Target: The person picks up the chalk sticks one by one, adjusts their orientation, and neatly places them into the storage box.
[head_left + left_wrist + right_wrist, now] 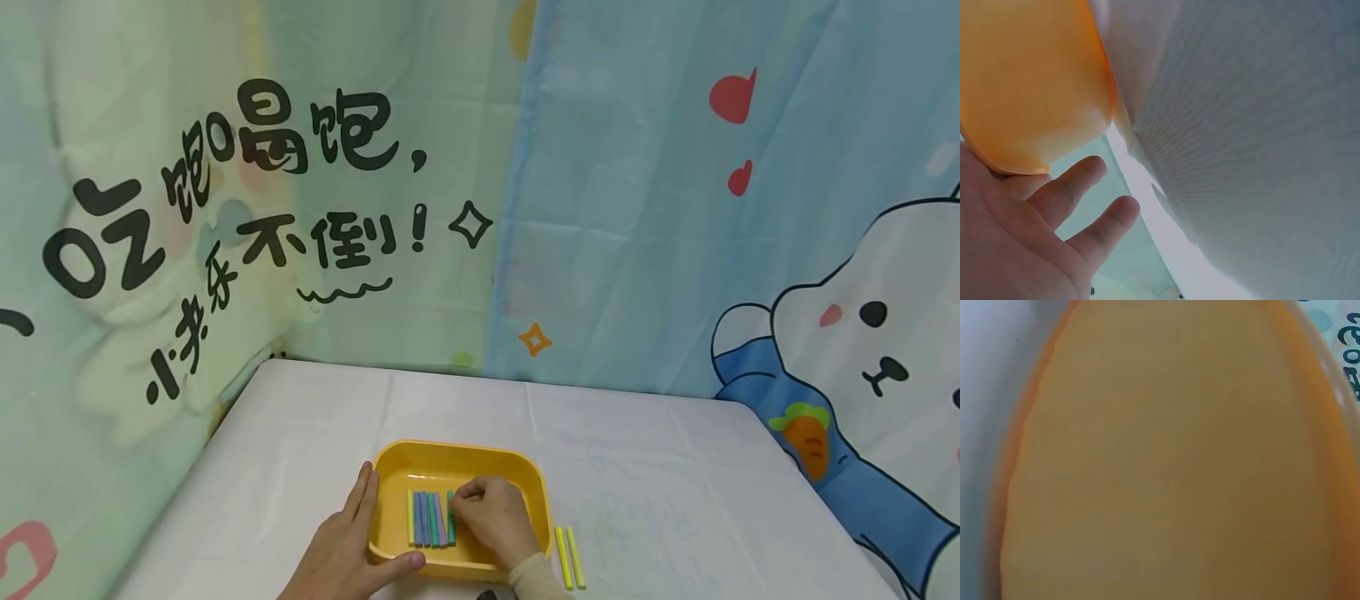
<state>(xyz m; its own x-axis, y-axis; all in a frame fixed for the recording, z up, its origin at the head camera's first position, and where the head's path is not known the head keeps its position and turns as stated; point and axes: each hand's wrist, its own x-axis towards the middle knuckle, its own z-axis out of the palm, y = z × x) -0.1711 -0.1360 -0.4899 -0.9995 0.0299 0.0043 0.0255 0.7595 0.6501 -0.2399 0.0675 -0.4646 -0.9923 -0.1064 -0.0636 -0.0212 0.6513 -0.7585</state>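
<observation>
A yellow tray sits on the white table with a row of coloured chalk sticks inside, yellow, blue, green and purple. The left hand rests against the tray's left side, fingers straight along the wall and thumb by the front rim. In the left wrist view, the spread fingers of this left hand show beside the tray's outer wall. Reaching over the tray, the right hand pinches a green chalk stick just right of the row. Only the tray's interior fills the right wrist view.
Two yellow chalk sticks lie on the table just right of the tray. A small dark object shows at the bottom edge, near the right sleeve. Printed curtains hang behind the table.
</observation>
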